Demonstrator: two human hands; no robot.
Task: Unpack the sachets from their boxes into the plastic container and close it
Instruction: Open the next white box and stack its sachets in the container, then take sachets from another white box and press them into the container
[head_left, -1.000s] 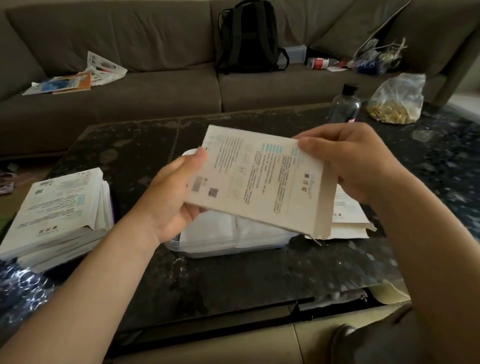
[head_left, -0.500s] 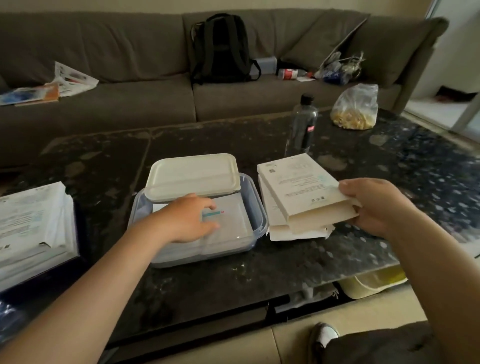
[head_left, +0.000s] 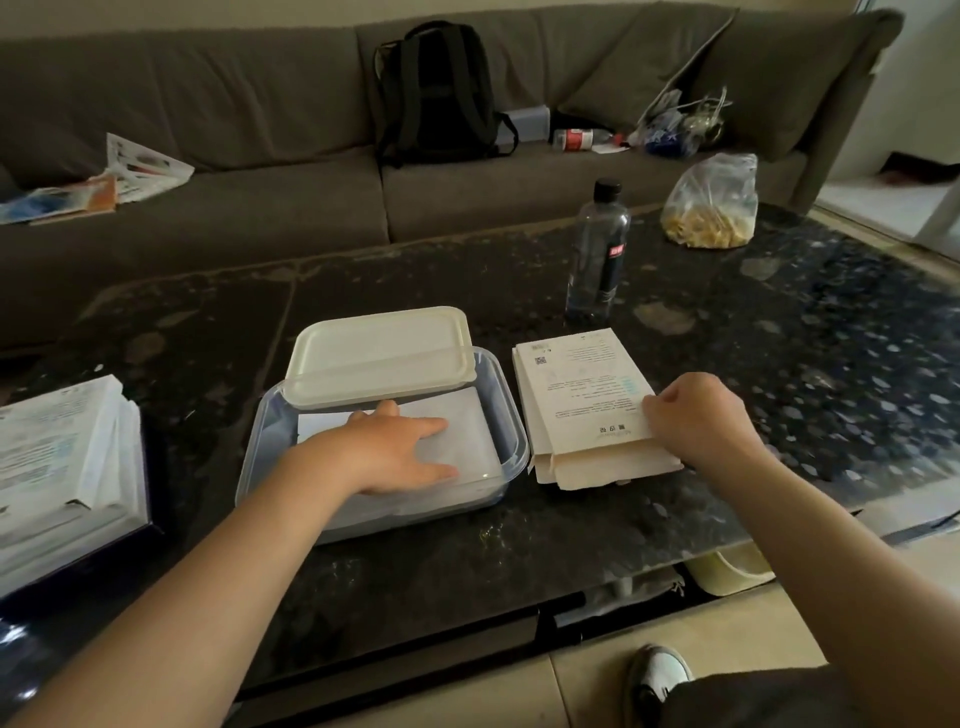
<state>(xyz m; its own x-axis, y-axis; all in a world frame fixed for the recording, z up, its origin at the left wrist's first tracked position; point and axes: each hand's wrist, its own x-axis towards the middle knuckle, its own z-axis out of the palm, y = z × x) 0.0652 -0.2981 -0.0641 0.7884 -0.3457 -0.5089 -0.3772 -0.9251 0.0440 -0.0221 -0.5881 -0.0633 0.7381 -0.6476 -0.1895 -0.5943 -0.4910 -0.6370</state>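
A stack of boxes is sitting on the bench at left, the left hand is pressing straight fingers onto sachets in the plastic container, lid leaning on its far rim, and the right hand is gripping the top box beside it with curled fingers.

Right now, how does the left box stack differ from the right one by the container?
The left stack is thicker; the right stack is flatter. The left stack sits at the left edge of the table with no hand on it; the right stack lies beside the container, the right hand gripping its top box. Both are white printed cardboard boxes.
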